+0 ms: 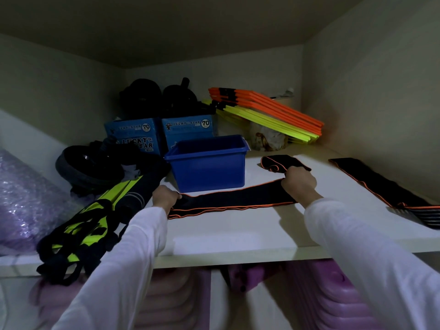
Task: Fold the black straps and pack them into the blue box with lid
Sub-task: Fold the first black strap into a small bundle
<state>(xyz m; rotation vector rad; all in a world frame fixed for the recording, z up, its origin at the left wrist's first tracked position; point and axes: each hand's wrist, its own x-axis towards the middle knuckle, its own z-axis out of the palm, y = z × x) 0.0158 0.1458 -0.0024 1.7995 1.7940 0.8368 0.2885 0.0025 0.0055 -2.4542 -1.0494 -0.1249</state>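
In front of the open blue box (pixel 209 166), the left hand (pixel 165 196) and right hand (pixel 298 181) each grip an end of an orange-edged black strap (pixel 234 200).

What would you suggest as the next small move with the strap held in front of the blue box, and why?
Probably bring the left hand across to the right hand, folding the black strap again. It is already doubled but lies longer than the open blue box behind it is wide.

black strap (pixel 234 198): flat on shelf | blue box (pixel 208 169): open, behind
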